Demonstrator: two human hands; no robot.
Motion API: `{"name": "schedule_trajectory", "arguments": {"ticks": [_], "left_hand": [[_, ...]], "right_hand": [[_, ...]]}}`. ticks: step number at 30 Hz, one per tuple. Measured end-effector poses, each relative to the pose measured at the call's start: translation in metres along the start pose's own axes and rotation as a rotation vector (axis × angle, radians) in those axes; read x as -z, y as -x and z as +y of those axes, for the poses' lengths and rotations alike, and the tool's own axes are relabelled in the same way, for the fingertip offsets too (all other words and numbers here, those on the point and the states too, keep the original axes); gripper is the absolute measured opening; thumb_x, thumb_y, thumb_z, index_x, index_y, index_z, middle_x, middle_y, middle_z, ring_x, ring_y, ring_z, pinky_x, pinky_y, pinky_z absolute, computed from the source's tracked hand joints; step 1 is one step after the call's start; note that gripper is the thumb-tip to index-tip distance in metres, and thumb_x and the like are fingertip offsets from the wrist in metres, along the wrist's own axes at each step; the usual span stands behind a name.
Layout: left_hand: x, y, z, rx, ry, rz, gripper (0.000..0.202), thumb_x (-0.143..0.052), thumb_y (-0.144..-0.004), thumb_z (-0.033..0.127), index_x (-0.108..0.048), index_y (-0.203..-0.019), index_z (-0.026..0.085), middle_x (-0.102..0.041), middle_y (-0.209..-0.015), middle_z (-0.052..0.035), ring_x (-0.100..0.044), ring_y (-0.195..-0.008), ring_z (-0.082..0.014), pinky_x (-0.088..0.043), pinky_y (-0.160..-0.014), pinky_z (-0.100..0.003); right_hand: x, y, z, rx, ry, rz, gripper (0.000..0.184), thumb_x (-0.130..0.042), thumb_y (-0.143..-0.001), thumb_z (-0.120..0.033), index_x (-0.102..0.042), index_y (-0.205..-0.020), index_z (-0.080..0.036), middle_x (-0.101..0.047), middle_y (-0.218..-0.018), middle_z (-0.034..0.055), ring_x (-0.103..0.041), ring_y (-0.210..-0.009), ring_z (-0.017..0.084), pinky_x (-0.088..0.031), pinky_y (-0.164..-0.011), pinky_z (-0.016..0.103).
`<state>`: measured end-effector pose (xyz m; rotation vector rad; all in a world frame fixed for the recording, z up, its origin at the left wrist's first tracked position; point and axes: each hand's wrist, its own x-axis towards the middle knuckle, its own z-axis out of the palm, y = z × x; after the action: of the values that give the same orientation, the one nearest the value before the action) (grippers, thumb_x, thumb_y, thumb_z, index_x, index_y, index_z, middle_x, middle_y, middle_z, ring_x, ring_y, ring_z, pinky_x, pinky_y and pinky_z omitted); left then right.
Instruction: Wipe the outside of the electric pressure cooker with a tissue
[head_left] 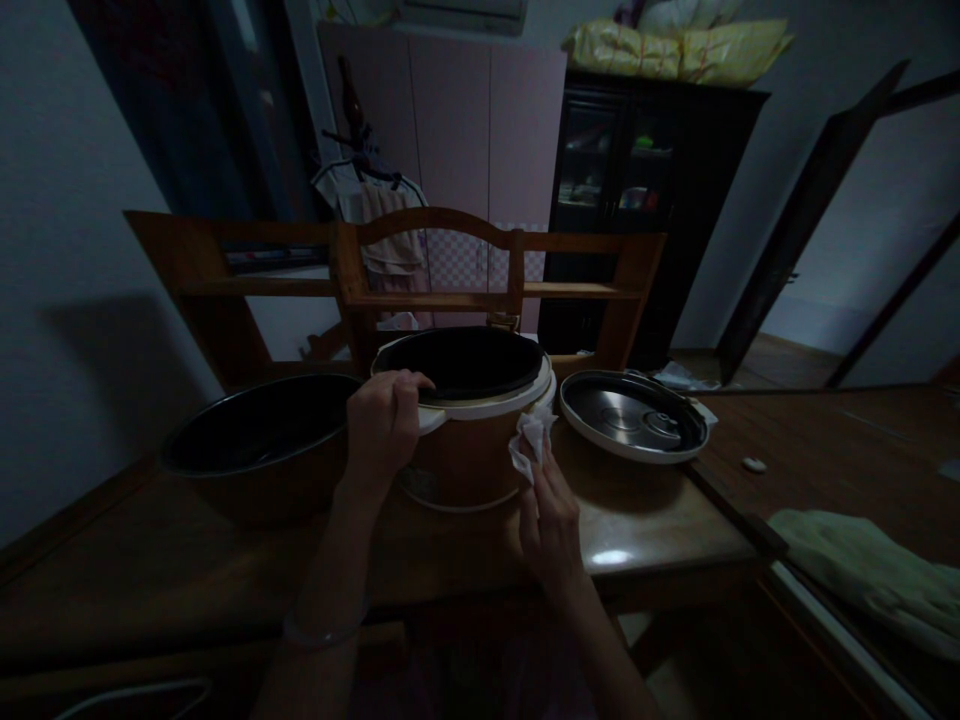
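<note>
1. My left hand (384,425) is clamped on the near rim of the cooker (465,465), fingers curled over its edge.
2. My right hand (551,515) pinches a crumpled white tissue (532,435) at the cooker's right side.
3. The cooker stands upright on the table (450,560), just beyond my 2 hands.
4. A dark pot (255,490) sits left, a lid (611,420) right.

Open rice cooker body (457,455) and crumpled white tissue (534,432)
Cooker upright on the bench (660,525), brown with white rim; tissue bunched at its right side.
</note>
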<state>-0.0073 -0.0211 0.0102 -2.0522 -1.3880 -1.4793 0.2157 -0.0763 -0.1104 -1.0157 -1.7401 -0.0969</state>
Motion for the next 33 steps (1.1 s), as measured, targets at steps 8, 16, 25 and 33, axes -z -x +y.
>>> {"name": "schedule_trajectory", "arguments": {"ticks": [8, 16, 25, 33], "left_hand": [[0.0, 0.0, 0.0, 0.015, 0.021, 0.008, 0.049, -0.024, -0.102, 0.03, -0.07, -0.087, 0.022, -0.073, -0.093, -0.0063, -0.065, -0.092, -0.0214, -0.045, -0.086, -0.036], [0.0, 0.0, 0.0, 0.005, 0.016, 0.005, 0.048, -0.025, -0.102, 0.029, -0.07, -0.087, 0.022, -0.073, -0.092, -0.0058, -0.065, -0.093, -0.0208, -0.045, -0.086, -0.035], [-0.001, 0.0, 0.0, 0.001, 0.015, 0.016, 0.047, -0.026, -0.101, 0.028, -0.07, -0.086, 0.022, -0.073, -0.091, -0.0057, -0.066, -0.09, -0.0208, -0.045, -0.084, -0.035], [-0.001, 0.0, -0.001, -0.007, -0.001, 0.016, 0.047, -0.026, -0.101, 0.028, -0.071, -0.086, 0.022, -0.073, -0.09, -0.0055, -0.065, -0.09, -0.0208, -0.045, -0.084, -0.035]], "right_hand": [[-0.004, 0.009, 0.006, -0.001, 0.056, -0.084, 0.064, -0.032, -0.098, -0.009, -0.021, -0.16, -0.023, -0.017, -0.167, 0.0056, -0.017, -0.154, 0.026, -0.036, -0.12, 0.049], [-0.003, 0.023, 0.006, -0.027, 0.087, -0.112, 0.065, -0.035, -0.097, -0.008, -0.021, -0.16, -0.021, -0.018, -0.166, 0.0071, -0.019, -0.153, 0.027, -0.037, -0.12, 0.05], [-0.002, 0.036, 0.01, -0.038, 0.097, -0.141, 0.063, -0.036, -0.096, -0.006, -0.032, -0.157, -0.022, -0.028, -0.164, 0.0069, -0.022, -0.152, 0.027, -0.039, -0.119, 0.052], [-0.004, 0.05, 0.015, -0.068, 0.103, -0.154, 0.061, -0.039, -0.096, -0.006, -0.035, -0.155, -0.02, -0.03, -0.163, 0.008, -0.025, -0.151, 0.026, -0.039, -0.119, 0.05]]}}
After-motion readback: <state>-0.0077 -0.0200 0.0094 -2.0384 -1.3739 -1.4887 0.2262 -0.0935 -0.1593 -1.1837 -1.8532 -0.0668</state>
